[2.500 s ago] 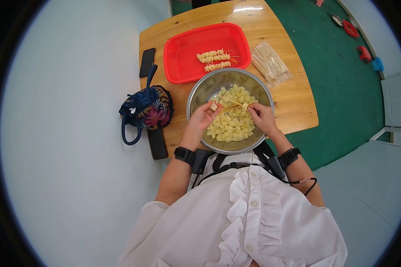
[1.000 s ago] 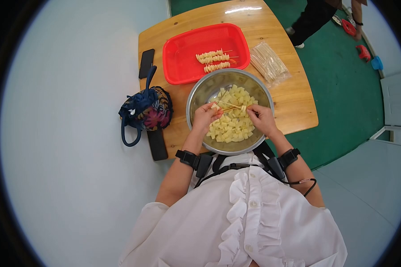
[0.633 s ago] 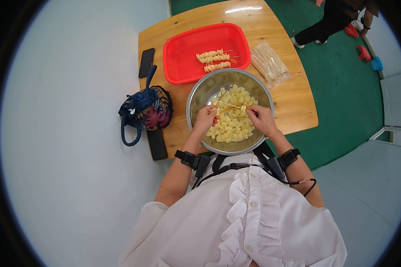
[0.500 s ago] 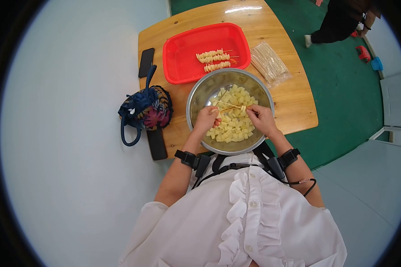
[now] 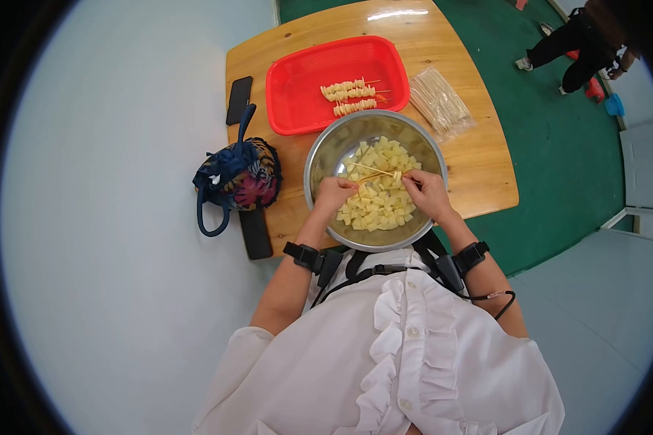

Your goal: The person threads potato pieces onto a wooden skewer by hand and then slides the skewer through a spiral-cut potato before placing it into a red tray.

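A steel bowl [image 5: 318, 148] holds many pale yellow cut pieces [image 5: 376, 210] that look like potato. Over it, my left hand [image 5: 334, 194] is closed in a pinch at the near end of a thin wooden skewer [image 5: 374, 176]. Opposite, my right hand [image 5: 429, 194] pinches small pale slices [image 5: 397, 176] at the skewer's other end. Another thin stick [image 5: 370, 168] slants just above, its right end close to my right fingertips. Which fingers bear on that second stick is too small to tell.
Behind the bowl, a red plastic basket [image 5: 286, 119] contains several loaded skewers [image 5: 350, 93]. A bag of bare skewers [image 5: 441, 101] lies to its right. At left are a patterned handbag [image 5: 241, 174] and two dark phones [image 5: 239, 100]. Another person [image 5: 584, 43] stands far right.
My left hand has turned slightly, its fingers drawn closer together beside the skewer. My right hand has hardly moved. The other person in the background has shifted their legs.
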A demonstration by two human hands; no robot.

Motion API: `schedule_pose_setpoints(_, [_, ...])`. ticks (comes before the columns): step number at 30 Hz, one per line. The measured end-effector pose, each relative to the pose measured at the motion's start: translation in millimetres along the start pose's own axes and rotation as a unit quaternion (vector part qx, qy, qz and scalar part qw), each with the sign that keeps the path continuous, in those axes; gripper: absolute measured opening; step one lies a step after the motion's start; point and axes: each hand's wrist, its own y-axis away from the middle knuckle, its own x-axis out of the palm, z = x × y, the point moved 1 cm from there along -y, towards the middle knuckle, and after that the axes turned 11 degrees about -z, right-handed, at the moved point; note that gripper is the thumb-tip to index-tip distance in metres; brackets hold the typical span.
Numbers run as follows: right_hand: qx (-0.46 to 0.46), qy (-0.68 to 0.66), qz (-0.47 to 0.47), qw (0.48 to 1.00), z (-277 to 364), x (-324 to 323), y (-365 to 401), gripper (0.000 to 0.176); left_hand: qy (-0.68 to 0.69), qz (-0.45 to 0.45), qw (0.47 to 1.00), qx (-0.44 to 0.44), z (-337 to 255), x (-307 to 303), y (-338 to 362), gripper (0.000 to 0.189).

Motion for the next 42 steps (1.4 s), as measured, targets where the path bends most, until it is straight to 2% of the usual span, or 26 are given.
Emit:
schedule_pose_setpoints(3, [0.004, -0.003, 0.000, 1.000, -0.1, -0.5, 0.2, 0.014, 0.053, 0.028, 0.997, -0.047, -4.7, -3.6, 1.0, 0.016])
schedule_pose_setpoints(6, [0.000, -0.002, -0.001, 1.000, -1.2, -0.2, 0.6, 0.014, 0.154, 0.047, 0.982, -0.093, -7.6, -8.4, -0.5, 0.028])
schedule_pose_setpoints(9, [-0.001, 0.002, 0.002, 1.000, -2.3, -0.2, 0.4, 0.014, 0.249, -0.001, 0.962, -0.107, -13.8, -8.2, 0.3, 0.033])
schedule_pose_setpoints(12, [-0.016, 0.004, 0.002, 1.000, -1.2, 0.5, 1.2, 0.013, 0.280, -0.022, 0.955, -0.098, -14.2, -8.6, -3.6, 0.025])
schedule_pose_setpoints(21, [-0.054, 0.032, 0.002, 0.998, -0.9, 1.1, 1.9, 0.013, 0.277, -0.040, 0.956, -0.088, -28.0, -8.4, 1.9, 0.016])
schedule_pose_setpoints(24, [-0.054, 0.037, 0.000, 0.998, -0.1, 1.8, 2.7, 0.013, 0.282, -0.039, 0.957, -0.059, -28.9, -7.2, 2.1, 0.013])
schedule_pose_setpoints(36, [-0.060, 0.060, 0.005, 0.996, 3.2, 0.0, 1.7, 0.014, 0.289, -0.060, 0.953, -0.068, -29.4, -5.9, 4.0, 0.012])
schedule_pose_setpoints(39, [-0.065, 0.059, 0.002, 0.996, 2.2, 0.6, 2.2, 0.014, 0.266, -0.063, 0.960, -0.055, -30.8, -6.2, 4.2, 0.013])
schedule_pose_setpoints(42, [-0.073, 0.050, -0.010, 0.996, 1.4, 1.0, 2.3, 0.013, 0.187, -0.085, 0.979, -0.016, -28.5, -3.6, 0.3, 0.013])
